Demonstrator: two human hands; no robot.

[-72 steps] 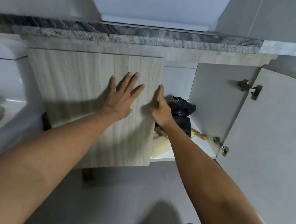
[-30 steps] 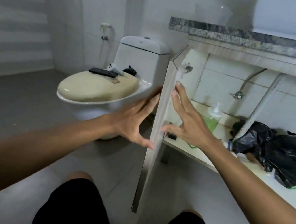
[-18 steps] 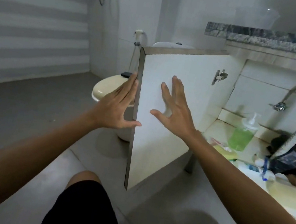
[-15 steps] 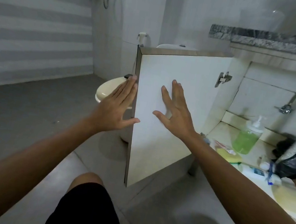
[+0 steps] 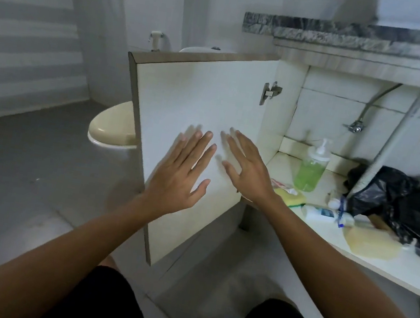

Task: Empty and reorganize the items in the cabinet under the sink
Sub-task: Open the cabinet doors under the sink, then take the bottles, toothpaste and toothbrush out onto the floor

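The left cabinet door (image 5: 201, 97) stands swung wide, its white inner face toward me. My left hand (image 5: 182, 171) and my right hand (image 5: 245, 169) are spread flat in front of that face, fingers apart, holding nothing. On the cabinet shelf (image 5: 409, 273) behind them sit a green soap pump bottle (image 5: 311, 168), a yellow sponge (image 5: 289, 196), a white tube (image 5: 323, 215), a pale round sponge (image 5: 370, 244) and a crumpled black plastic bag (image 5: 408, 210).
A toilet (image 5: 113, 125) stands left of the open door. The drain pipe (image 5: 387, 147) and a hose valve (image 5: 354, 126) run down the tiled back wall. The marble counter (image 5: 358, 36) overhangs above. My knees are at the bottom edge, over the grey floor.
The door has swung from shut to fully wide. My left hand has come off the door's outer edge and now sits before the inner face beside my right hand.
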